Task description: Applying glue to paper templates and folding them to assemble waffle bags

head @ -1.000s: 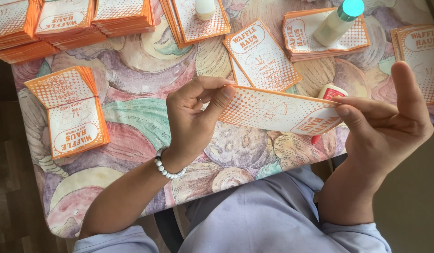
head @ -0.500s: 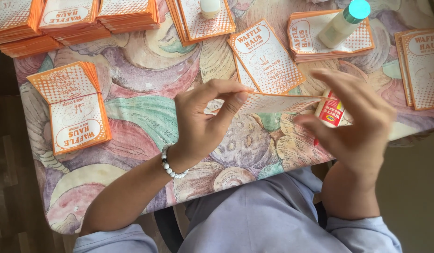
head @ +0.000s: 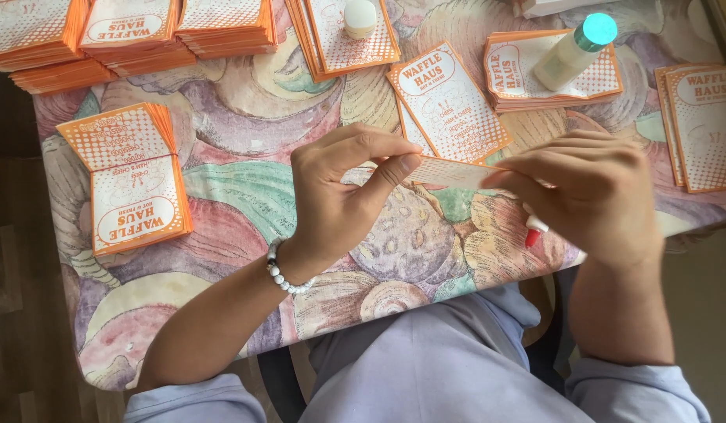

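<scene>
Orange-printed paper sleeve (head: 449,171) pinched between left hand (head: 339,196) and right hand (head: 598,196) above the patterned bench (head: 245,117).

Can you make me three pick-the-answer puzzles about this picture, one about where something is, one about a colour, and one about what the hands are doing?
1. Where does the bottle lie?
A. on a stack of paper sleeves
B. on the floor
C. in the person's lap

2. What colour is the bottle's cap?
A. red
B. turquoise
C. black

3. What are the left hand and right hand doing?
A. resting flat on the table
B. holding one paper sleeve between them
C. both gripping the bottle

Answers:
1 A, it lies on its side on the orange-edged stack near the table's far edge.
2 B, the cap at its end is turquoise.
3 B, both hands pinch the paper sleeve, held above the flowery tablecloth.
</scene>
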